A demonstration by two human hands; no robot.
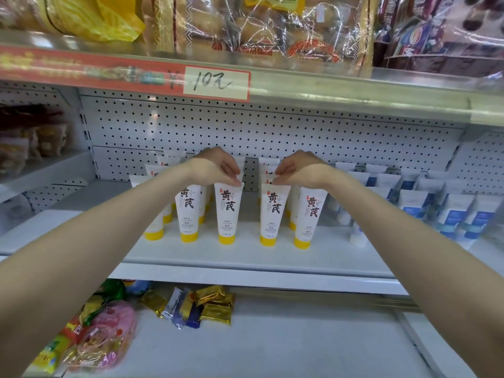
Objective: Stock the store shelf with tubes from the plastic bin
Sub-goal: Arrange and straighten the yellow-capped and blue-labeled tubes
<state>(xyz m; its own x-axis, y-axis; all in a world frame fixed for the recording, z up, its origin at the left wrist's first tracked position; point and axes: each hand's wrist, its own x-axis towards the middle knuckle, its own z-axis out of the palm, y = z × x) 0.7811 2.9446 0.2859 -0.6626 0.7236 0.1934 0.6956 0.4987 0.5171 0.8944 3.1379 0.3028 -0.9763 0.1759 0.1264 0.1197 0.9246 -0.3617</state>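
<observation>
Several white tubes with yellow caps stand cap-down in rows on the white shelf (245, 257). My left hand (215, 165) pinches the top edge of one front tube (227, 211). My right hand (297, 167) pinches the top edge of the neighbouring front tube (272, 211). Both tubes stand upright on the shelf, with a gap between them. More yellow-capped tubes stand to the left (186, 211) and right (309, 214) and behind. The plastic bin is not in view.
White tubes with blue labels (414, 205) fill the shelf's right side. The shelf above (327, 88) carries bagged bread and a price tag. Snack packets (207, 306) and bags (106, 334) lie on the lower shelf. A pegboard wall (245, 132) backs the shelf.
</observation>
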